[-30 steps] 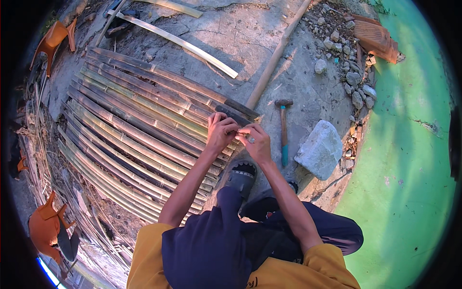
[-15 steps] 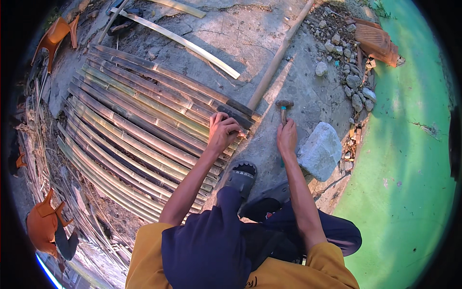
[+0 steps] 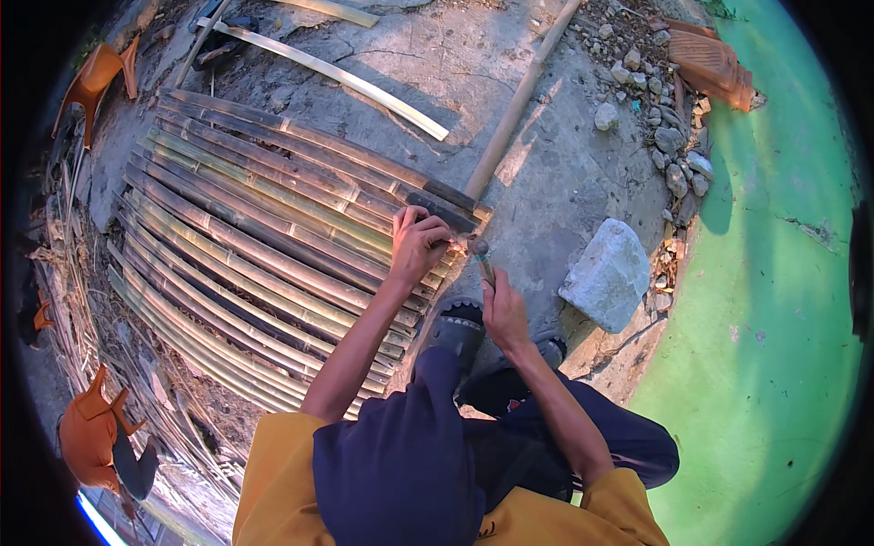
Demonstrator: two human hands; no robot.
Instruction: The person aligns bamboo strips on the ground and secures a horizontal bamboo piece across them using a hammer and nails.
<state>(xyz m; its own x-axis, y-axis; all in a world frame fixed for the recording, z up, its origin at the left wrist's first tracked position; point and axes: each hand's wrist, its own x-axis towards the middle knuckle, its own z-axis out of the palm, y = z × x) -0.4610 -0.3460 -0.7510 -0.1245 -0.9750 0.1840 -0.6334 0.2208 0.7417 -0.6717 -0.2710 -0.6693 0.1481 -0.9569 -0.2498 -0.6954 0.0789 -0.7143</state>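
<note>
Centre of the frame: left hand pressed down on the near end of a mat of split bamboo slats, fingertips pinched together over something too small to make out, possibly a nail, so a closed grip on a thing not identifiable. Just to its right and slightly lower: right hand wrapped around the greenish handle of a hammer, grip closed on the handle near its lower end, the dark head up beside the left fingertips. Likely head-heavy and rigid, best held low on the handle for swing, higher up for control close to fingers. Slats long, stiff lengthwise but thin and liable to split at the ends; edges probably sharp, so flat pressure from above safer than a grasp along an edge. Across the slat ends, a dark crosspiece lying flat. Right of centre on the concrete ground, a pale grey stone block, looking heavy and rough. Upper centre: a long pale pole and a loose bamboo strip. Upper right: scattered stones. Far left edge, above and below: orange plastic chairs. Right side: green painted surface. No packages, labels or signs visible anywhere.
</note>
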